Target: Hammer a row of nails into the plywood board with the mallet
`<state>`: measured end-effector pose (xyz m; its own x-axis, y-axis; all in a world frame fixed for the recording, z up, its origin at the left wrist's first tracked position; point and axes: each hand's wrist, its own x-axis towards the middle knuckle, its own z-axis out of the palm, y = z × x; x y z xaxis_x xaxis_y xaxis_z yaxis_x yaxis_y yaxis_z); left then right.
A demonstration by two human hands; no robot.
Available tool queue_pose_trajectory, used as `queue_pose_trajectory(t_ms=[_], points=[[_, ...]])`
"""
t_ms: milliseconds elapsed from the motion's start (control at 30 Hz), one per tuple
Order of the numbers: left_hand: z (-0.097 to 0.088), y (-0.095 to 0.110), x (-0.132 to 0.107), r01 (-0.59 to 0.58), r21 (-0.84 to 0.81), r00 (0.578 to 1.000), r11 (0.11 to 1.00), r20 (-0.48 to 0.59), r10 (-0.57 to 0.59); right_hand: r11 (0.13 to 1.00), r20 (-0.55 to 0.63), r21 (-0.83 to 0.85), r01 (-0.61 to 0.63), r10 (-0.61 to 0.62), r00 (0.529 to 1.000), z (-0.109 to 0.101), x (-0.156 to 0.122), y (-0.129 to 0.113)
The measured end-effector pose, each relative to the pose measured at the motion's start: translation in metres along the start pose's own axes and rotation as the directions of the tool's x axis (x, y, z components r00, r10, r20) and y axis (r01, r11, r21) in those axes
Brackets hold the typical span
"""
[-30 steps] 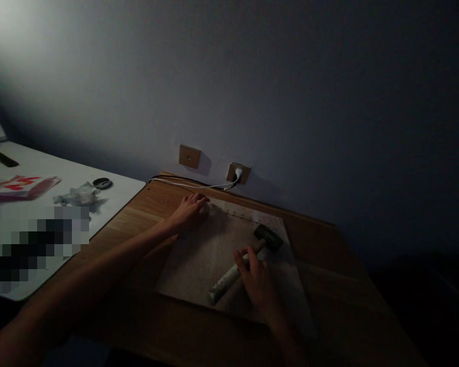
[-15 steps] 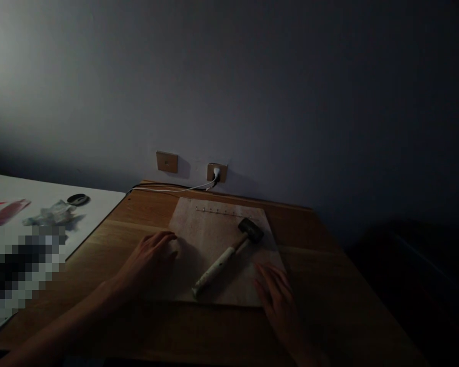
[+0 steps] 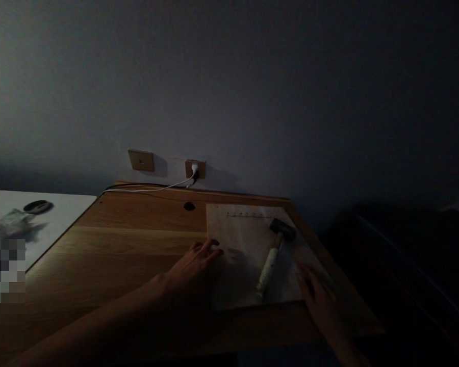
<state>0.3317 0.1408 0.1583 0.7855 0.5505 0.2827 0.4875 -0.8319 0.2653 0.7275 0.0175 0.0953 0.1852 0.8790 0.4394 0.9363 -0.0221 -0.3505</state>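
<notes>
A pale wooden board (image 3: 240, 255) lies flat on the wooden table. A mallet with a black head (image 3: 283, 230) and a light, worn handle (image 3: 268, 271) rests across it, handle toward me. Along the board's far side runs a row of several small nails (image 3: 247, 214). My left hand (image 3: 199, 262) is at the board's left edge, its fingers apart and slightly bent. At the board's right side my right hand (image 3: 319, 295) lies with fingers extended, in deep shadow. Neither hand touches the mallet.
The wooden table (image 3: 145, 255) has a round dark hole (image 3: 189, 206) behind the board. A white plug (image 3: 195, 168) with cables sits in the wall socket. On a white table (image 3: 67, 209) at the left are a dark round object (image 3: 38, 206) and crumpled clear plastic (image 3: 13, 224).
The board has slid right across the table between my hands, carrying the mallet and nails. The table hole is now uncovered. The mallet's handle points more directly toward me, and the view has shifted.
</notes>
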Motion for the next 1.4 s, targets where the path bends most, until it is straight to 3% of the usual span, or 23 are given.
queue_pose_trajectory(t_ms=[133, 267, 400, 500, 633, 733, 900, 1033, 1200, 1300, 1400], points=[[0.022, 0.023, 0.036, -0.067, -0.074, 0.996, 0.995, 0.054, 0.071, 0.995, 0.008, -0.065, -0.076, 0.077, 0.997, -0.018, -0.001, 0.046], [0.039, 0.022, 0.054, -0.017, -0.105, 0.998, 0.994, 0.056, 0.023, 0.991, 0.033, -0.080, -0.104, 0.107, 0.994, -0.036, -0.003, 0.070], [0.042, 0.012, 0.050, 0.029, -0.145, 1.000, 0.989, 0.007, -0.028, 0.980, -0.116, -0.115, -0.160, 0.147, 0.982, -0.046, -0.011, 0.079], [0.034, 0.015, 0.043, -0.038, -0.192, 0.999, 0.981, -0.010, 0.037, 0.963, -0.203, -0.164, -0.214, 0.179, 0.963, -0.049, -0.015, 0.091], [0.025, 0.034, 0.046, -0.198, -0.118, 0.980, 0.973, -0.031, 0.196, 0.932, -0.165, -0.186, -0.312, 0.284, 0.945, -0.050, -0.011, 0.109], [0.030, 0.045, 0.055, -0.310, -0.045, 0.951, 0.950, -0.004, 0.310, 0.901, -0.085, -0.135, -0.412, 0.404, 0.911, -0.051, -0.005, 0.115], [0.045, 0.042, 0.057, -0.322, -0.036, 0.946, 0.946, 0.030, 0.323, 0.871, -0.108, -0.111, -0.478, 0.468, 0.877, -0.053, -0.004, 0.111], [0.044, 0.032, 0.050, -0.290, -0.063, 0.956, 0.955, 0.037, 0.292, 0.890, -0.098, -0.167, -0.425, 0.414, 0.905, -0.055, -0.010, 0.105], [0.024, 0.022, 0.037, -0.247, -0.046, 0.967, 0.968, 0.046, 0.249, 0.953, -0.062, -0.199, -0.227, 0.218, 0.974, -0.056, -0.028, 0.091], [0.009, 0.011, 0.021, -0.212, -0.106, 0.976, 0.971, 0.021, 0.215, 0.975, -0.050, -0.211, -0.063, 0.054, 0.997, -0.049, -0.040, 0.072], [-0.006, -0.005, -0.002, -0.149, -0.156, 0.988, 0.976, -0.001, 0.151, 0.979, -0.032, -0.203, 0.027, -0.034, 0.999, -0.037, -0.044, 0.045]])
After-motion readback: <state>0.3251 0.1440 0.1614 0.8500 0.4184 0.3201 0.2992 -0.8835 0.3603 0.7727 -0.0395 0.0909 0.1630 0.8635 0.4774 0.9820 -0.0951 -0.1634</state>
